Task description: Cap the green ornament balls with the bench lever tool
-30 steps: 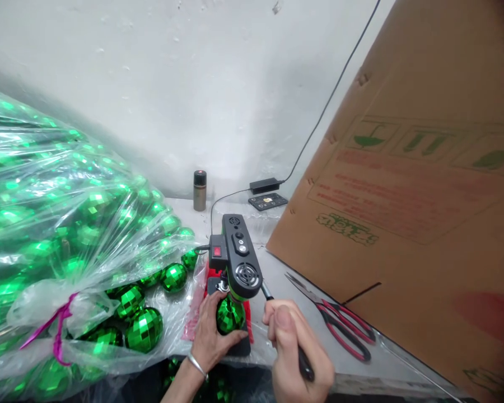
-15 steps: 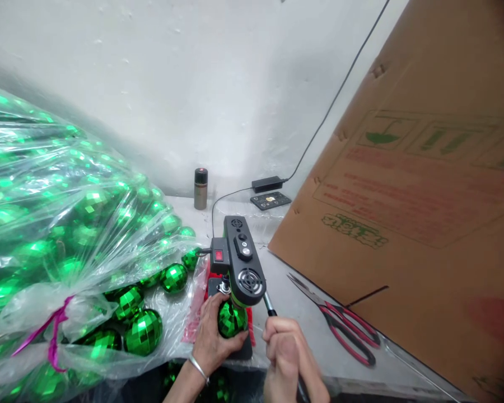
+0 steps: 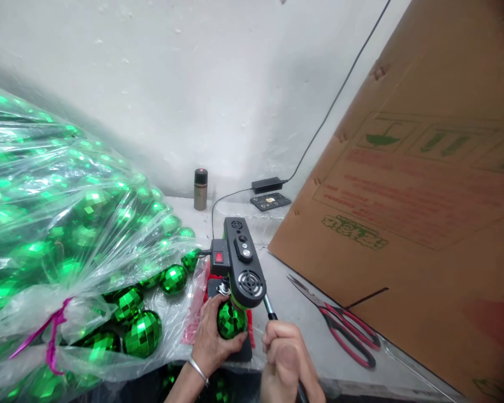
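Left hand [image 3: 210, 341] cupped round a faceted green ball [image 3: 230, 321] under the black press [image 3: 241, 263] — right hand [image 3: 286, 358] fisted on its slim lever [image 3: 270, 309].

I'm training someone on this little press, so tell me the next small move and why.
Probably ease the lever down with the right hand. The left hand cups the green ball just under the head of the machine, and the right hand is closed around the lever, so everything looks set for the press.
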Demonstrator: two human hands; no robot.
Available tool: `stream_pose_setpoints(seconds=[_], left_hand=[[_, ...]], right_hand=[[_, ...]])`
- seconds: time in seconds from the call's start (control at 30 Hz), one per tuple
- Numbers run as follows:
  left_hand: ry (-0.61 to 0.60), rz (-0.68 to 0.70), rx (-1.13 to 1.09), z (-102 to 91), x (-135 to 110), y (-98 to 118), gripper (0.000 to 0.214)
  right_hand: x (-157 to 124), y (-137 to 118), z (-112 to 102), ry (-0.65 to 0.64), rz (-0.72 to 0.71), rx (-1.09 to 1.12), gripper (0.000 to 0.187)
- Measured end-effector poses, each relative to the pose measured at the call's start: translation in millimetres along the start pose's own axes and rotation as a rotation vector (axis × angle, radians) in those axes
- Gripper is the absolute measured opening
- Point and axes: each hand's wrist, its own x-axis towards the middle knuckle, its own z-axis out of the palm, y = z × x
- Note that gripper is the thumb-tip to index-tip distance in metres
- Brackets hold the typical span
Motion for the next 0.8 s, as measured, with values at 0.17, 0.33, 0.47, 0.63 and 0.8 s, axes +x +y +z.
stream_pose_setpoints(seconds=[0.17,0.33,0.47,0.63,0.8], left_hand=[[-0.011,-0.038,-0.019,-0.3,0.3,-0.3,0.073],[-0.012,-0.045,-0.027,0.8,-0.6,-2.0,0.073],[0.004,-0.045,-0.026,2.3,-0.8,-2.9,0.073],[0.010,-0.053,-0.037,3.4,0.0,-2.0,0.073],[0.001,-0.072,-0.045,3.5,1.0,0.7,0.072]], right_hand=[[-0.5,1.1,-0.7,-0.017,-0.008,-0.014,0.040],[0.4,0.0,-1.0,-0.022,-0.020,-0.022,0.038],[0.0,-0.2,-1.3,-0.029,-0.032,-0.025,0.038],[-1.6,2.8,0.3,-0.003,-0.031,-0.021,0.038],[-3.6,5.2,7.8,0.087,-0.022,0.027,0.041]])
